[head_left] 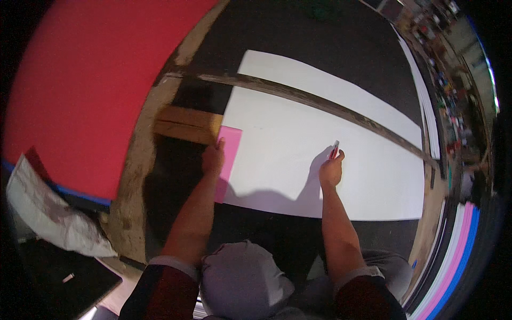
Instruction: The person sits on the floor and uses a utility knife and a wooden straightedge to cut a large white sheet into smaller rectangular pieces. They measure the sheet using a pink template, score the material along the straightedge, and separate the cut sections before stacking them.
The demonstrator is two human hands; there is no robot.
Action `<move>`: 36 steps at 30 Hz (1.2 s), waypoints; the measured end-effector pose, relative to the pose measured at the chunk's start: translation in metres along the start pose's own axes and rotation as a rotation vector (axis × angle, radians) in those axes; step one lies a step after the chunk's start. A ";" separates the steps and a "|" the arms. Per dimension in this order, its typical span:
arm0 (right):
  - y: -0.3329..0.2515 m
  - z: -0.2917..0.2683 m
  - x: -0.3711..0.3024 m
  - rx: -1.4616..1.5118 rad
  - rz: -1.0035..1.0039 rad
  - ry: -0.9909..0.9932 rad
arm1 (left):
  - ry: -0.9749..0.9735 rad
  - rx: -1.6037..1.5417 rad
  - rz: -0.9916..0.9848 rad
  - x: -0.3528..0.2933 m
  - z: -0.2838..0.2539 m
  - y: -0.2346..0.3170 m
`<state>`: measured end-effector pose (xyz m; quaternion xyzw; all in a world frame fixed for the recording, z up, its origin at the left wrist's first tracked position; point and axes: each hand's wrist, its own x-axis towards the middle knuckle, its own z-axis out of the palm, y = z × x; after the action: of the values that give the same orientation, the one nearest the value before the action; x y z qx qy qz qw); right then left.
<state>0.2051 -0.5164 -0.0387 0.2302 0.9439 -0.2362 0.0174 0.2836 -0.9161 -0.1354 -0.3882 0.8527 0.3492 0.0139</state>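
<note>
A large white sheet (288, 165) lies in front of me on a dark surface. Along its left edge sits a narrow pink strip (231, 152), lined up lengthwise away from me. My left hand (213, 158) grips the strip's left edge, one finger stretched over its top face. Above the right half of the sheet, my right hand (332, 172) is closed around a red utility knife (335, 151) with its pale tip pointing away from me. Whether the tip touches the sheet I cannot tell.
A long dark wooden bar (309, 100) crosses the white sheet's far part. Big red sheets (90, 90) are stacked on the left, with a crumpled whitish sack (56, 221) nearby. Black, white, pink and blue sheets (453, 256) stand layered at right. Cluttered small items (445, 90) fill the far right.
</note>
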 end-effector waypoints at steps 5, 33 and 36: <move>-0.027 0.045 0.006 0.687 -0.298 -0.302 | -0.038 -0.023 -0.002 -0.046 -0.015 0.046; -0.225 0.067 -0.059 -0.469 -1.277 -0.537 | -0.054 -0.094 -0.099 -0.053 -0.017 0.047; -0.226 0.072 -0.057 -0.449 -1.317 -0.534 | -0.053 -0.079 -0.113 -0.053 -0.018 0.047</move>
<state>0.1506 -0.7500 0.0041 -0.4573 0.8757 -0.0473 0.1475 0.2938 -0.8709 -0.0791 -0.4267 0.8144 0.3912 0.0409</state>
